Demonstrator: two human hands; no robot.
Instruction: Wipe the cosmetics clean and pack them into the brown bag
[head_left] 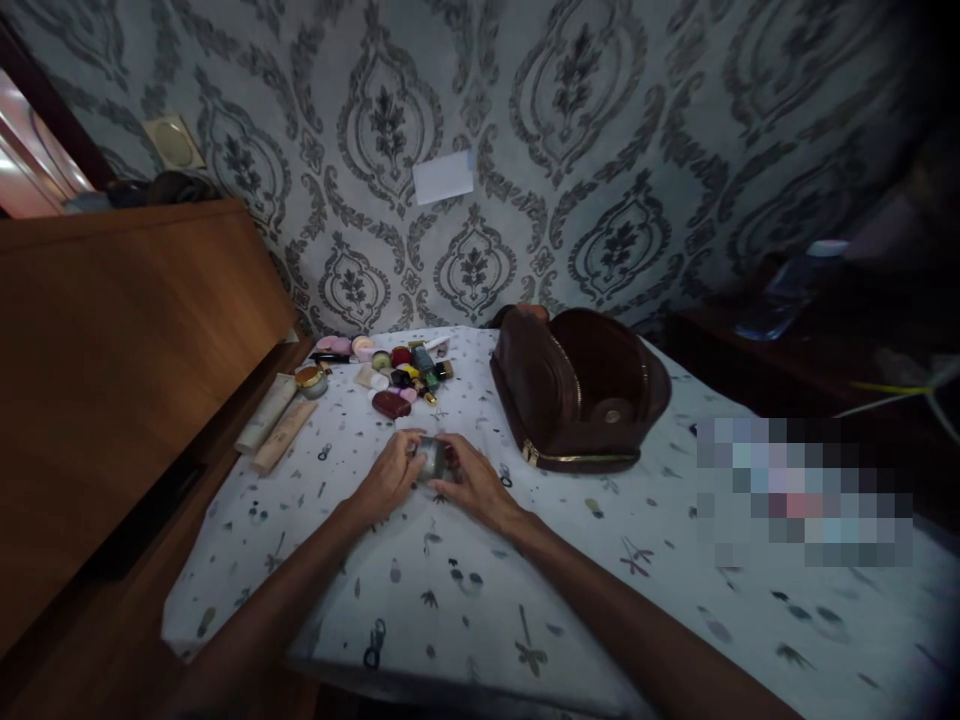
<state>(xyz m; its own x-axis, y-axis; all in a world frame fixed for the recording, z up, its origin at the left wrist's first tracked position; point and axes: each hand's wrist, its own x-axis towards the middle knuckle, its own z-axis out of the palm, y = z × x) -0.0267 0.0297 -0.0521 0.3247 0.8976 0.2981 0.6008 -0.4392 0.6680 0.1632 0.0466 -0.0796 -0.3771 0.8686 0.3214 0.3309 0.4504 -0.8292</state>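
Between my two hands is a small greyish jar [430, 459], held just above the patterned white cloth. My left hand [391, 470] has its fingers on the jar's left side. The fingers of my right hand [472, 481] curl round its right side. Beyond my hands lies a group of small cosmetics, among them a dark red case [391, 404]. Two tubes, one pale [268, 412] and one beige [285, 437], lie at the left next to a gold-lidded jar [310, 379]. A brown bag [570, 400] stands unzipped to the right of my hands.
A wooden cabinet [135, 330] borders the cloth-covered table [420, 620] on the left. The patterned wall rises behind. At the right are a clear bottle [787, 292] on a dark surface and a blurred-out patch.
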